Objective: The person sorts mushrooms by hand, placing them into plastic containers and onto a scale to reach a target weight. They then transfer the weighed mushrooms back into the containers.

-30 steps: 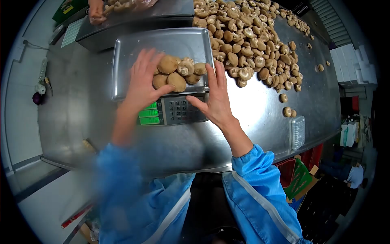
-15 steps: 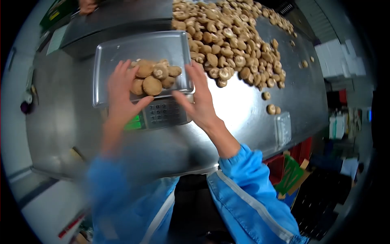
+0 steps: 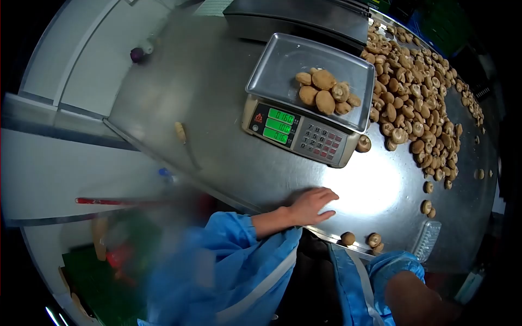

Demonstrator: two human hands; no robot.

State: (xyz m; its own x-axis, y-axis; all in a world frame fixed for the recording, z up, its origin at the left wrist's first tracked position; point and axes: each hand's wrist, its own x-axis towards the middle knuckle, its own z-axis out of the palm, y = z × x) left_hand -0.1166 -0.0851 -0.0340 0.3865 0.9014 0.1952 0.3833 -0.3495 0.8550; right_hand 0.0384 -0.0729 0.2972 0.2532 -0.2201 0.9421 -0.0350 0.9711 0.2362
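Several brown mushrooms [image 3: 324, 101] lie in a heap on the metal tray [image 3: 277, 70] of a digital scale [image 3: 296, 136]. Its green displays are lit, the top one seeming to read 0.160. My left hand [image 3: 312, 207] lies on the steel table near its front edge, below the scale, thumb apart from the fingers and nothing in it. Low at the right, my right hand [image 3: 416, 298] is dark and blurred beside my body; its fingers are hidden. Close to it, a few loose mushrooms [image 3: 348, 238] sit at the table edge.
A large pile of mushrooms [image 3: 416, 98] covers the table's right side. A clear plastic tray [image 3: 428, 239] stands at the right front edge. Behind the scale is a grey metal box [image 3: 296, 20]. A small pale piece [image 3: 180, 132] lies on the table at left.
Both hands have left the mushrooms on the scale; the left came down to the table, the right dropped to the lower right. The view has swung left, so the scale appears farther right.
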